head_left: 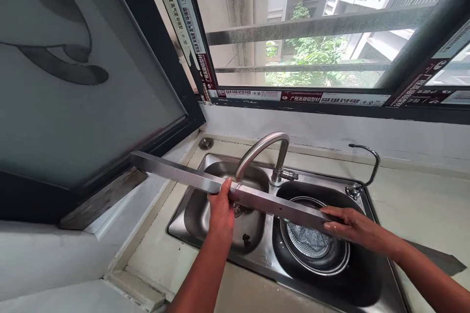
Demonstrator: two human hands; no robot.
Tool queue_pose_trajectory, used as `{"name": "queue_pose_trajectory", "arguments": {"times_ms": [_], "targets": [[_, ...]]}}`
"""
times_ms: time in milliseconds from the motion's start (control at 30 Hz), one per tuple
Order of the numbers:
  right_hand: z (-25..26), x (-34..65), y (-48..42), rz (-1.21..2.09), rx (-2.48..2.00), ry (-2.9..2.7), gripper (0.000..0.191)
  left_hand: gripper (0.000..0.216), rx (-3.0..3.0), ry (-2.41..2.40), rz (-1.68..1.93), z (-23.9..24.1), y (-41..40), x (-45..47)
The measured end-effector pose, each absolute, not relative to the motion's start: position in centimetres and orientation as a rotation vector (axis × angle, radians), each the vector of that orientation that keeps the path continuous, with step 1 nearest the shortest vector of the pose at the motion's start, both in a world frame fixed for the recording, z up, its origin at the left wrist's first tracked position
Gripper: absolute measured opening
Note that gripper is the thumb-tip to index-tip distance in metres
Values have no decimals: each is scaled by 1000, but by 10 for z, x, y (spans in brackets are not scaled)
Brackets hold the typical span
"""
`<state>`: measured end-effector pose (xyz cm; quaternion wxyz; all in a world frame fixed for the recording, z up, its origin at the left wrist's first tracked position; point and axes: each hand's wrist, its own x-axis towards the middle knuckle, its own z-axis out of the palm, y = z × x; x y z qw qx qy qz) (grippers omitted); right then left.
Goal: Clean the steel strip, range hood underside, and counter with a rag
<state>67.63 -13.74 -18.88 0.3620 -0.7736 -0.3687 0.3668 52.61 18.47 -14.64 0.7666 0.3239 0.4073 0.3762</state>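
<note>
A long metal bar (260,201) lies slantwise across the double sink, held up in both hands. Around its middle, just under the faucet's mouth, my left hand (222,205) is closed with the thumb up. My right hand (345,223) grips the near right end between thumb and fingers. Water seems to run from the curved faucet (262,144) onto the bar. The bar's far left end reaches close to the dark window frame; whether it touches I cannot tell. Below it are the left basin (205,222) and the right basin (367,279).
Round strainer and bowl (312,244) sit in the right basin. A thin curved tap (374,166) stands at the back right. On the right counter lies a flat grey piece (436,257). An opened frosted window panel (91,58) juts in at left.
</note>
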Motion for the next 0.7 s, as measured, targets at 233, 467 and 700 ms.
{"name": "queue_pose_trajectory", "arguments": {"times_ms": [233, 467, 700], "targets": [[-192, 677, -120, 905, -1903, -990, 50, 39, 727, 886, 861, -129, 191, 526], [-176, 674, -107, 986, -1745, -1056, 43, 42, 758, 859, 1025, -114, 191, 516], [-194, 674, -57, 972, -1658, -1087, 44, 44, 789, 897, 1170, -95, 215, 502]]}}
